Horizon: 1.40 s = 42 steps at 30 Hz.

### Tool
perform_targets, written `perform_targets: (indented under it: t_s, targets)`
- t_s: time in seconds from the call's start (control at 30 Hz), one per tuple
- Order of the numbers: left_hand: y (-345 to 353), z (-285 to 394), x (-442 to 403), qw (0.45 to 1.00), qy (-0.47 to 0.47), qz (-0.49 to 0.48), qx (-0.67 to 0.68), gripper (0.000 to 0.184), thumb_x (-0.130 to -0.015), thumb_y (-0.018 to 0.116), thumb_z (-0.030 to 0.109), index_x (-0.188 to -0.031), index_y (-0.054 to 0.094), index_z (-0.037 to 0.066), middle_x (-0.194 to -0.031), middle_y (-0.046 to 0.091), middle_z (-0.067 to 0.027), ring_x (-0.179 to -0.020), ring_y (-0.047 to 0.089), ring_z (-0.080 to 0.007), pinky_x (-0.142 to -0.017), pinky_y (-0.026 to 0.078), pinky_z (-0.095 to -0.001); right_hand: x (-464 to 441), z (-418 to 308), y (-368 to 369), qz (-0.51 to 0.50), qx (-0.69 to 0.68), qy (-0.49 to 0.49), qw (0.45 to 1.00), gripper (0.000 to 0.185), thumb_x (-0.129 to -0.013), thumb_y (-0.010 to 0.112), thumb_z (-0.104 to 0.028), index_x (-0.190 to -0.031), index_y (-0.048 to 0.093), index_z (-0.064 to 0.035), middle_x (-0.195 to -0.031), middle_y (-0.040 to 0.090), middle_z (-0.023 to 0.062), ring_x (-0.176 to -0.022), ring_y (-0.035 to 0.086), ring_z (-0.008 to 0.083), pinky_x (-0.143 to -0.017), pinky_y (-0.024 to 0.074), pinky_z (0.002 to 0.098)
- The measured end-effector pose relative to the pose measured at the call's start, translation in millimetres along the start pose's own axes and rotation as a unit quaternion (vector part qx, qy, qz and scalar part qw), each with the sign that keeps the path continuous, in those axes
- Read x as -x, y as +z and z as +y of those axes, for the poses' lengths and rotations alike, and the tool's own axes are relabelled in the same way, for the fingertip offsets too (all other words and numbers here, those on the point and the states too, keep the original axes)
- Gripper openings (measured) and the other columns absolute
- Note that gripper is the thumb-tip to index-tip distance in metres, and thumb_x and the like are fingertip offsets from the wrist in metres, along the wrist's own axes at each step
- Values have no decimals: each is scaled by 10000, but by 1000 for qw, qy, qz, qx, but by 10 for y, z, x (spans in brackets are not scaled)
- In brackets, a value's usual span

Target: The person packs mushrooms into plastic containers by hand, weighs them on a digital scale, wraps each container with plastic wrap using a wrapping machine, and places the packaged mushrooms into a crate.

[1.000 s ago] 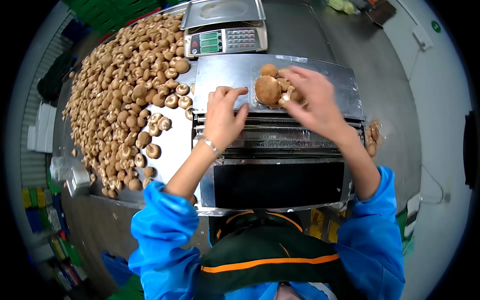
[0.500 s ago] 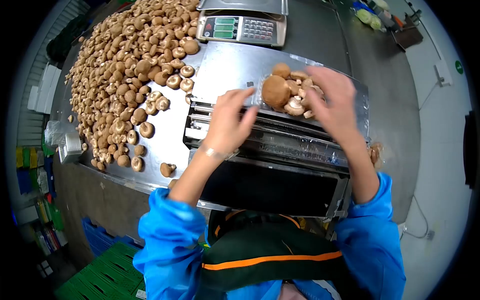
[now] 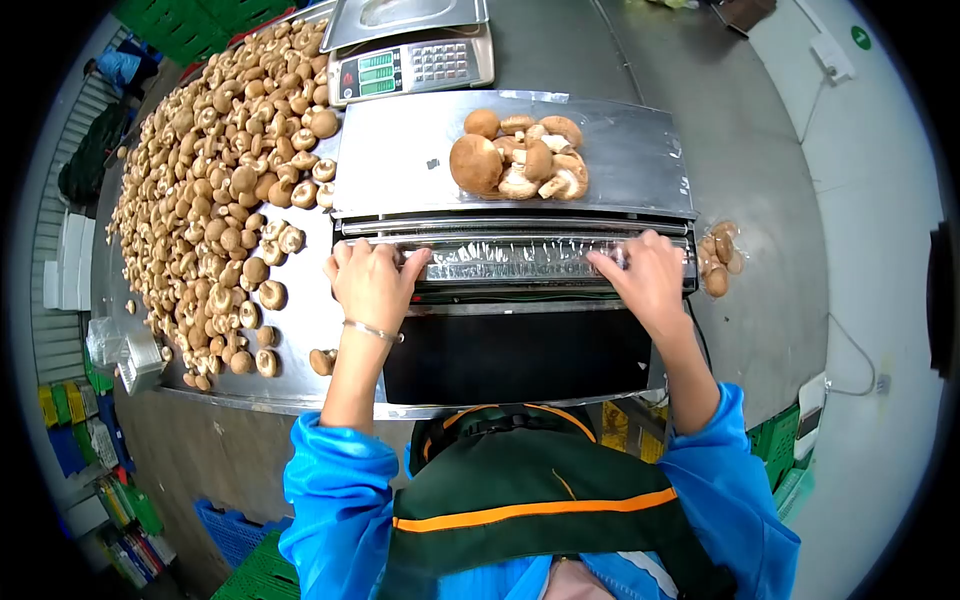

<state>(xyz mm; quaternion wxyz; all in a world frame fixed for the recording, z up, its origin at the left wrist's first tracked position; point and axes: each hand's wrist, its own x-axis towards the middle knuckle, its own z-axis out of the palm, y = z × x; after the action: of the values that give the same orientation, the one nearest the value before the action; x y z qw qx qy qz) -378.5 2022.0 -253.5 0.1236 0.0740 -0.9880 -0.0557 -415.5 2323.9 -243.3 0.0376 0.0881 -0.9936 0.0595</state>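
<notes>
My left hand point(image 3: 372, 287) is at the left end of a roll of clear plastic wrap point(image 3: 510, 262), its fingers curled over and its thumb pressed along the edge. At the roll's right end, my right hand point(image 3: 650, 277) grips the film in the same way, thumb pointing inward. The wrinkled film stretches between both hands across the wrapping machine point(image 3: 520, 352). Just beyond it, a pile of brown shiitake mushrooms point(image 3: 520, 160) rests on the machine's metal plate point(image 3: 640, 160); a clear tray edge shows faintly beneath them.
A large heap of loose mushrooms point(image 3: 215, 220) covers the table's left side. Behind the plate stands a digital scale point(image 3: 410, 65). A wrapped pack of mushrooms point(image 3: 718, 258) lies to the right. Clear trays point(image 3: 140, 360) are stacked at the left edge.
Both hands have drawn back from around the mushroom pile to the film roll and taken hold there. The camera view has shifted, with the machine appearing further left.
</notes>
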Motion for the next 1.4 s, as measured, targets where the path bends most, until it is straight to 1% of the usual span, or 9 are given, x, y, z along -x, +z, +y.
perform_targets:
  t_s: [0.17, 0.33, 0.47, 0.57, 0.67, 0.73, 0.8, 1.07, 1.4]
  targets:
    - [-65, -273, -152, 892, -120, -129, 417, 206, -760, 592, 190, -608, 550, 58, -457, 452, -15, -383, 398, -130, -382, 323, -262, -29, 107, -131, -115, -393, 111, 905, 216, -787, 606, -198, -664, 590, -21, -570, 537, 27, -470, 454, 141, -445, 344, 297]
    - [-624, -720, 483, 237, -339, -364, 834, 281, -826, 505, 174, -584, 375, 115, -538, 415, 28, -372, 282, -53, -308, 238, -192, 761, 246, -366, -226, -854, 305, 355, 227, -860, 516, -119, -656, 419, -89, -509, 335, -46, -381, 274, 39, -340, 199, 201]
    - [-859, -399, 102, 145, 11, -263, 954, 204, -860, 434, 245, -773, 530, 87, -706, 506, -45, -612, 448, -168, -541, 362, -329, 562, 227, -641, -303, -952, -38, 6, 120, -842, 466, -59, -723, 461, -72, -674, 472, 14, -531, 416, 132, -459, 328, 259]
    - [-965, -150, -1033, 228, 92, -126, 961, 353, -922, 335, 246, -837, 598, 27, -1253, 456, -200, -1191, 414, -267, -1042, 240, -464, -639, 141, -1043, -112, -972, -79, 189, 85, -836, 490, -70, -825, 552, -13, -857, 585, 89, -864, 531, 228, -762, 423, 367]
    - [-174, 204, -1967, 649, 133, 80, 745, 304, -890, 339, 105, -971, 609, -10, -1055, 591, -181, -1089, 508, -262, -964, 358, -341, -1871, -55, -713, 40, -864, -132, 485, 237, -876, 429, -114, -798, 606, 23, -977, 618, 138, -981, 558, 264, -897, 419, 356]
    - [454, 201, -2113, 827, 128, -59, 544, 344, -914, 310, 183, -1075, 581, 46, -1149, 551, -141, -1198, 396, -278, -1006, 298, -332, -2122, -238, -176, 116, -446, -109, 881, 259, -861, 439, -138, -826, 624, 40, -1023, 619, 134, -973, 567, 247, -896, 416, 307]
    - [853, 217, -2096, 867, 139, -163, 450, 369, -896, 340, 244, -1048, 605, 36, -1210, 523, -124, -1229, 373, -274, -1013, 284, -316, -2214, -184, 302, -61, -228, -176, 956, 262, -847, 482, -182, -870, 627, 36, -1050, 617, 116, -1000, 560, 225, -904, 398, 267]
    - [41, 101, -1406, 653, 39, -408, 636, 559, -923, 294, 472, -1251, 319, 19, -1043, 548, -150, -877, 554, -151, -705, 477, -255, -1393, -192, -330, -348, -645, 123, 669, 468, -905, 428, -401, -1179, 486, -27, -924, 592, 70, -653, 562, 72, -441, 450, 153]
    - [-655, -315, 149, 531, -13, -547, 647, 619, -914, 365, 432, -1362, 205, 36, -1289, 376, -184, -1120, 472, -260, -734, 534, -272, 331, -171, -607, -376, -610, 94, 692, 399, -907, 375, -233, -1273, 410, -77, -1261, 431, 88, -950, 553, 174, -579, 555, 263]
